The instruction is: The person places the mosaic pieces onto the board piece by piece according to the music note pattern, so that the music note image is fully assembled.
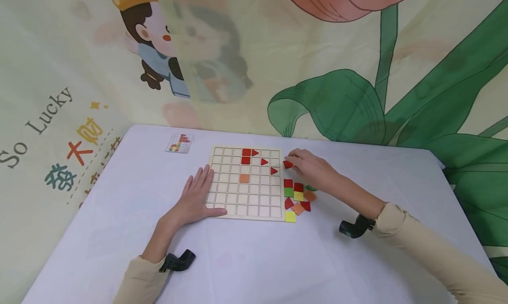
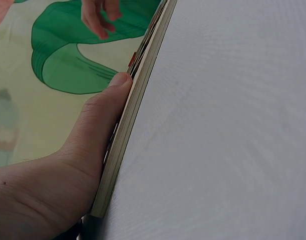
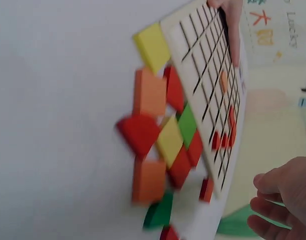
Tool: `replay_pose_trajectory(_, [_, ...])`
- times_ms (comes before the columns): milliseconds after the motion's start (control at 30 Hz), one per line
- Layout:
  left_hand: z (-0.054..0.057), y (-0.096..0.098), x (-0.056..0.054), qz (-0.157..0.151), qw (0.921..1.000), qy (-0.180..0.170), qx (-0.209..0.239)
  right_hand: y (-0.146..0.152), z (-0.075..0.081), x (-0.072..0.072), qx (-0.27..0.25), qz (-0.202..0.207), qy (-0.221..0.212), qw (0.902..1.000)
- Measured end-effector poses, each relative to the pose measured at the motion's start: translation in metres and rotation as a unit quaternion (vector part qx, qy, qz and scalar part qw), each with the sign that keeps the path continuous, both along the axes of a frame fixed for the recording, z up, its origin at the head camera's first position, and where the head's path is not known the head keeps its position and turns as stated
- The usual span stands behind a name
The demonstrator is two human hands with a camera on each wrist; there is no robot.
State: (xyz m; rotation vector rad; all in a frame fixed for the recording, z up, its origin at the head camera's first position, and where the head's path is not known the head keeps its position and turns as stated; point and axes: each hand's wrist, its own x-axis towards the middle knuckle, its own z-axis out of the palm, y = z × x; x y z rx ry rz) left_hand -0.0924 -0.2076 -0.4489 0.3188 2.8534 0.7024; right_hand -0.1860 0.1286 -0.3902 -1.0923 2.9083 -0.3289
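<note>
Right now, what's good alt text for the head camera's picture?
A person's left hand rests on the left edge of a gridded board while the right hand hovers near a red piece beside the board's right edge. Five red pieces and one orange square lie on the board; more coloured pieces lie to its right.

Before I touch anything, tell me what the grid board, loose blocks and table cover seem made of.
Grid board: probably wood, matte; its pale edge shows lengthwise lines like plywood layers.
Loose blocks: painted wood or plastic, I can't tell which; even colour, smooth-looking faces, no visible grain.
Table cover: likely white cloth, dull finish; faint creases show.
</note>
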Motion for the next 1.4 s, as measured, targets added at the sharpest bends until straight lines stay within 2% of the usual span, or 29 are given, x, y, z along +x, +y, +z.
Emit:
replay_pose_trajectory(133, [0.0,-0.001,0.0,0.003,1.0,-0.003,-0.001,0.026,0.0,-0.007,0.011,-0.037,-0.014,0.9991])
replay_pose_trajectory(333, [0.001,0.0,0.001,0.001,1.0,-0.005,0.004,0.054,-0.014,-0.018,0.058,-0.082,-0.037,0.9943])
replay_pose_trajectory(567, [0.001,0.0,0.001,0.001,0.9999,-0.005,0.009,0.058,-0.025,-0.028,0.062,-0.116,-0.061,0.9894])
replay_pose_trajectory(767, [0.001,0.001,0.0,0.002,1.0,0.0,0.006,0.056,-0.024,-0.03,0.073,-0.109,-0.05,0.9901])
replay_pose_trajectory(933, [0.001,0.001,0.001,0.003,1.0,-0.002,0.008,0.055,-0.023,-0.033,0.06,-0.109,-0.05,0.9909])
replay_pose_trajectory(1033, [0.0,0.001,0.002,-0.001,1.0,-0.002,0.009,0.048,-0.024,-0.034,0.041,-0.11,-0.055,0.9915])
replay_pose_trajectory(1167, [0.001,0.001,0.002,-0.003,1.0,0.001,0.007,0.029,-0.022,-0.029,-0.012,-0.108,-0.068,0.9917])
replay_pose_trajectory(1267, [0.002,0.0,0.002,-0.003,1.0,0.001,0.007,0.009,-0.02,-0.022,-0.047,-0.075,-0.063,0.994])
replay_pose_trajectory(1400, [0.001,0.0,0.001,-0.004,1.0,0.001,0.006,-0.016,-0.021,-0.015,-0.046,0.003,-0.036,0.9983])
